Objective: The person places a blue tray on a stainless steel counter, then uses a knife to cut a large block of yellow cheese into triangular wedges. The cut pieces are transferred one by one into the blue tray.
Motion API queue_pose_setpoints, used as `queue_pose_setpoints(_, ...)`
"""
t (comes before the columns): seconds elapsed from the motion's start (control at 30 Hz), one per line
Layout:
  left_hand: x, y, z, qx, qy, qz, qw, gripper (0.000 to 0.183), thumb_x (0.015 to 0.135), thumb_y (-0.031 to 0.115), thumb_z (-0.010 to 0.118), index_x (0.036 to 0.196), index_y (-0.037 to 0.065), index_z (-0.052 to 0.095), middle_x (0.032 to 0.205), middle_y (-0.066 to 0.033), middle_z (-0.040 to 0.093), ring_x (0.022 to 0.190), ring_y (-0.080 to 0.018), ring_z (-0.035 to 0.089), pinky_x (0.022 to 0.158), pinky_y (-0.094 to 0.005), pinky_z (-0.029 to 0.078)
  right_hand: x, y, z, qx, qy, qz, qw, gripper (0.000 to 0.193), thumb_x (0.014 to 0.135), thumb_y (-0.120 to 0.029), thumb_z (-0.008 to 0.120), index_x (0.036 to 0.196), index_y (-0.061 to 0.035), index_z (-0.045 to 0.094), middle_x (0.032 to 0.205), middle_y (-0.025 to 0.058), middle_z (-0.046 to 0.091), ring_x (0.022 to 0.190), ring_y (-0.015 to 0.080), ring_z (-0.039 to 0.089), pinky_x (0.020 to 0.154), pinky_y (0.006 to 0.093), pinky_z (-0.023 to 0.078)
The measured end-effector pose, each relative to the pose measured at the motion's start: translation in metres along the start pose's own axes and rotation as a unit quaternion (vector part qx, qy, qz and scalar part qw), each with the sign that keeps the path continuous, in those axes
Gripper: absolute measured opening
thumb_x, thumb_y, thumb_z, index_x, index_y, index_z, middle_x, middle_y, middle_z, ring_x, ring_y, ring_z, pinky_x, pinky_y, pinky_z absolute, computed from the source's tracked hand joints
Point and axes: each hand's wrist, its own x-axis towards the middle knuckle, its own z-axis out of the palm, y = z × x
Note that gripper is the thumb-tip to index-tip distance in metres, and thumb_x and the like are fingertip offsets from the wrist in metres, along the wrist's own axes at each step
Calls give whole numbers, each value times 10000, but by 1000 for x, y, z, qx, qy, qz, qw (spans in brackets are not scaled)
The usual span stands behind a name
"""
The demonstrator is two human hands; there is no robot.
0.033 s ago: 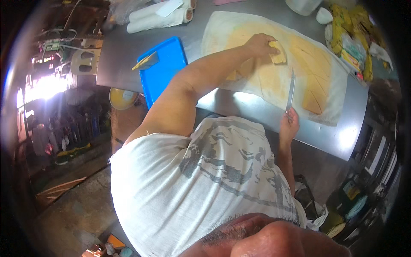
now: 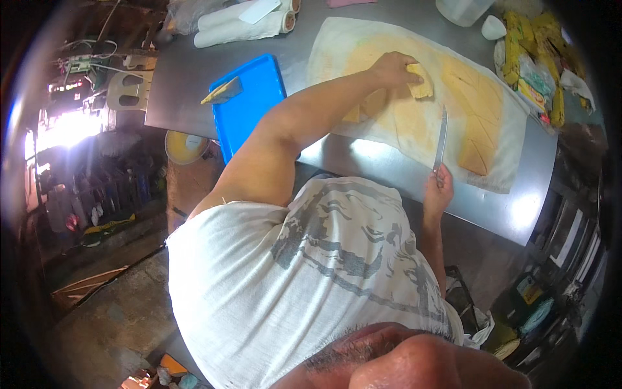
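Note:
My left hand [image 2: 391, 71] is closed on a thick yellow piece of cake [image 2: 423, 84], its fingers on the piece's left side. Beneath it spreads a white cloth [image 2: 327, 42] with yellowish stains. On the cloth's right part lies a flat yellow sheet of cake [image 2: 476, 113] with cut lines across it. More yellow pieces [image 2: 370, 104] lie partly behind my left forearm. My right hand [image 2: 440, 187], at the table's near edge, grips the handle of a long thin knife [image 2: 442, 139]. The blade points away from me, between the held piece and the cut sheet.
A blue tray [image 2: 249, 117] sits left on the metal table [image 2: 181, 84], bearing a yellow-edged wedge [image 2: 224, 91]. White rolls [image 2: 243, 29] lie at the back left. Far right are a white container [image 2: 463, 10], a small white cup [image 2: 494, 28] and yellow packages [image 2: 528, 65].

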Motion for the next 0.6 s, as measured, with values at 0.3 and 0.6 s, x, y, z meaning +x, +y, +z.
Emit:
queue_pose_setpoints(0.3,-136,-85,-161,-61,65,-93,992,474,877,345,801,1230,40,717,1091,-128,756,982,-214,707,915,-347,538,-1,-33,16,-79,-31,-84,993,357,941,-78,676,1286,2,630,1021,87,700,689,120,629,617,278,526)
queue_pose_setpoints(0.6,-218,-202,-226,89,143,-205,964,369,879,287,779,1214,138,733,1111,-169,745,1009,-334,721,934,-431,545,-19,-59,78,-59,-51,-11,997,375,950,-102,675,1303,14,626,1059,95,700,690,125,629,617,275,530)
